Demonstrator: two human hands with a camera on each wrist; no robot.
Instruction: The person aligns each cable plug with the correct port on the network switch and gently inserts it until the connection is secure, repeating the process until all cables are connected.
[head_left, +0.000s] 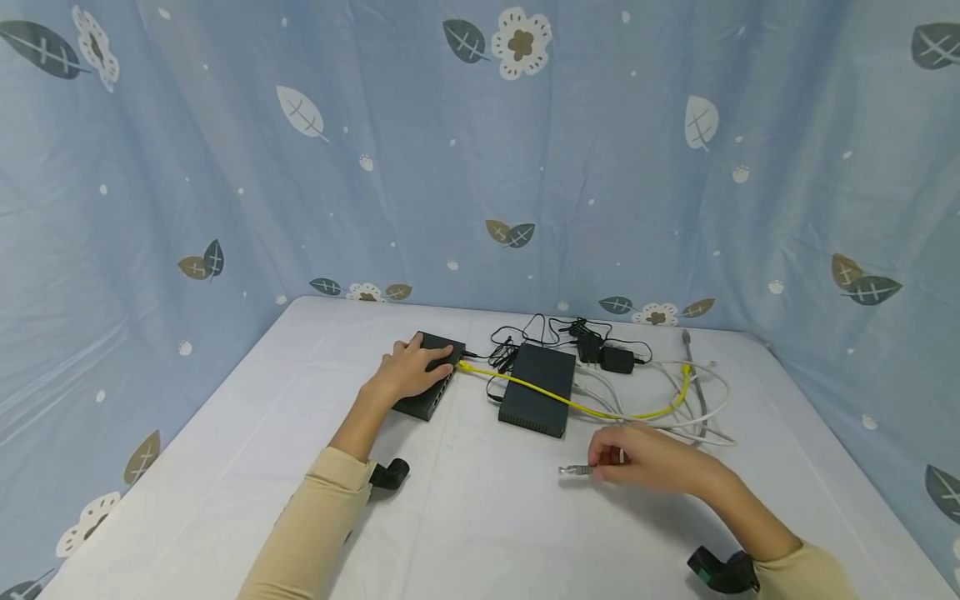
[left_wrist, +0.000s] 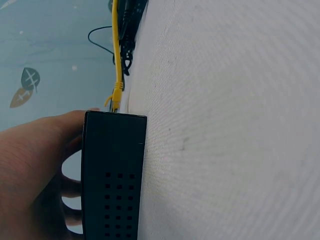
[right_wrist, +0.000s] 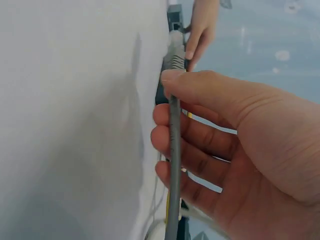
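Note:
My left hand (head_left: pixel 408 368) rests on top of a small black network switch (head_left: pixel 425 406), its fingers spread over the lid. A row of ports shows along the switch's right side. Plugged in there is a yellow Ethernet cable (left_wrist: pixel 117 60). My right hand (head_left: pixel 648 458) pinches a grey Ethernet cable (right_wrist: pixel 174 150) between thumb and fingers, just behind its connector. The clear plug (head_left: pixel 567 470) points left, toward the switch, and is apart from it. Between the hands lies a second, larger black box (head_left: pixel 536 375), with the yellow cable crossing over it.
Black power adapters (head_left: pixel 617 360) with bundled cords lie at the back, right of the middle. Several white cables (head_left: pixel 716 400) loop at the right behind my right hand. A patterned blue curtain (head_left: pixel 420 167) hangs beyond the white table (head_left: pixel 480 533).

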